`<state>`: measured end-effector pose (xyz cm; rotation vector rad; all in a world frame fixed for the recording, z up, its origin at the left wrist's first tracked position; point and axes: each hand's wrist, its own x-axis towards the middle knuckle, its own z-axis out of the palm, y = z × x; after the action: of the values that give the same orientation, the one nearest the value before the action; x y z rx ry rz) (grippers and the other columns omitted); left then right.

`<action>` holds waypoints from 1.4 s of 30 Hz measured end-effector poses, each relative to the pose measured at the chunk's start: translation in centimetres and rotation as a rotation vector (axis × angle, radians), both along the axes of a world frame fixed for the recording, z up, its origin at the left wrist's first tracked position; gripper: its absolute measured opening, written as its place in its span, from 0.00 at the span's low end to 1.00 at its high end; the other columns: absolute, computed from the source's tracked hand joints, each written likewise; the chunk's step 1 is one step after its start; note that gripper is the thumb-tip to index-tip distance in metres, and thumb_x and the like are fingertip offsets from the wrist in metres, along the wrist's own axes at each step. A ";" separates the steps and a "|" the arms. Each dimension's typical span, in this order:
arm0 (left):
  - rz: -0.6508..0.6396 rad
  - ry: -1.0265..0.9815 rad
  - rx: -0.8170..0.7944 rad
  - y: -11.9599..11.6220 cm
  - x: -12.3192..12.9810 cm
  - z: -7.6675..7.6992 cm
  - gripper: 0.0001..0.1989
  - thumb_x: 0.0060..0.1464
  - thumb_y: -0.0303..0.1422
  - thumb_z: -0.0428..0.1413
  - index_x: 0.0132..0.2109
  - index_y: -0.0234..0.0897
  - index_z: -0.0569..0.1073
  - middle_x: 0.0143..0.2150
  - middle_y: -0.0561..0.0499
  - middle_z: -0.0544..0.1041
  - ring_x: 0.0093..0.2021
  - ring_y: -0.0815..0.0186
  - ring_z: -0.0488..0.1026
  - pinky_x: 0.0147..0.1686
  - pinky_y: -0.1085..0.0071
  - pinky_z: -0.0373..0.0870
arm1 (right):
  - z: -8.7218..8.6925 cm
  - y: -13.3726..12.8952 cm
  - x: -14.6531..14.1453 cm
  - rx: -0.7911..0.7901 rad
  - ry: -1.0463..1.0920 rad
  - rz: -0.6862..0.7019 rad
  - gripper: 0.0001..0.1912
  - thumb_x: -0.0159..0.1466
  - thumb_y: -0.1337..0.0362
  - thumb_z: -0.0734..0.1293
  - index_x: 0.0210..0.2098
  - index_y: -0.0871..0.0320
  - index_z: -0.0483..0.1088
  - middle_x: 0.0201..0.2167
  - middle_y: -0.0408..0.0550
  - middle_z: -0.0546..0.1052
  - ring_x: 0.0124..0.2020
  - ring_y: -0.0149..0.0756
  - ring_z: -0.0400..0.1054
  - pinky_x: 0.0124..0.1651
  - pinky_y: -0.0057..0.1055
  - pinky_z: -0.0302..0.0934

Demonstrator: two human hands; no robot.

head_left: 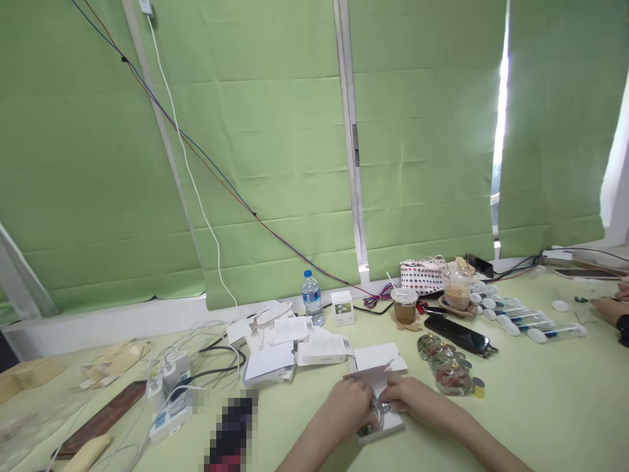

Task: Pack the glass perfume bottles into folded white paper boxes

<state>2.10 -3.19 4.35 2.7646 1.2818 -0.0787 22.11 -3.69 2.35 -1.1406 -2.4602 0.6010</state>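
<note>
An open white carton (pixel 390 431) rests on the table in front of me, its flap raised at the back. Inside it, or just over it, is a small round glass bottle (pixel 377 414) with dark contents and a silvery neck. My left hand (pixel 348 408) is closed around the bottle's left side. From the right, my right hand (pixel 410 398) pinches at the silvery neck; its fingertips are partly hidden. Similar round glass bottles (pixel 452 379) lie to the right, beside a small yellow cap (pixel 478 388).
Flattened white cartons (pixel 322 349) pile up left of centre, near a water bottle (pixel 311 298). Cables trail from a power strip (pixel 170 410). Drink cups (pixel 405 307), a black phone (pixel 459 333) and several clear tubes (pixel 531 322) stand rightward. Another person's hand (pixel 609 308) shows far right.
</note>
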 end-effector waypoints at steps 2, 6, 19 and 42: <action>-0.010 0.007 -0.080 1.1 -0.2 0.6 0.19 0.48 0.45 0.61 0.44 0.37 0.74 0.44 0.44 0.76 0.44 0.53 0.72 0.40 0.65 0.67 | 0.0 -0.7 0.5 -0.014 0.065 -0.021 0.15 0.60 0.71 0.59 0.38 0.54 0.75 0.39 0.47 0.75 0.42 0.38 0.69 0.43 0.27 0.59; -0.082 0.042 -0.267 3.4 -0.2 1.4 0.24 0.41 0.43 0.65 0.47 0.42 0.74 0.45 0.51 0.74 0.44 0.58 0.71 0.38 0.71 0.67 | -1.7 -2.5 2.5 -0.142 0.290 -0.246 0.13 0.61 0.69 0.56 0.39 0.56 0.71 0.33 0.45 0.74 0.28 0.34 0.69 0.34 0.26 0.62; -0.062 0.039 -0.380 4.9 1.7 1.9 0.21 0.44 0.42 0.64 0.44 0.41 0.72 0.45 0.51 0.66 0.43 0.61 0.67 0.41 0.69 0.65 | -0.7 -2.7 1.1 0.213 -0.243 -0.307 0.15 0.60 0.74 0.58 0.43 0.54 0.69 0.39 0.48 0.76 0.39 0.38 0.72 0.37 0.26 0.59; -0.126 -0.071 -0.358 4.3 1.5 0.6 0.27 0.41 0.48 0.64 0.48 0.42 0.71 0.41 0.51 0.69 0.43 0.58 0.68 0.38 0.68 0.64 | -1.6 -3.8 0.6 0.271 -0.214 -0.293 0.10 0.65 0.70 0.60 0.37 0.55 0.73 0.37 0.46 0.77 0.39 0.37 0.72 0.38 0.26 0.57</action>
<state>3.56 1.09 4.97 2.5107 0.9657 -0.1960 22.72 -7.51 0.74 -1.4736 -2.3819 0.0601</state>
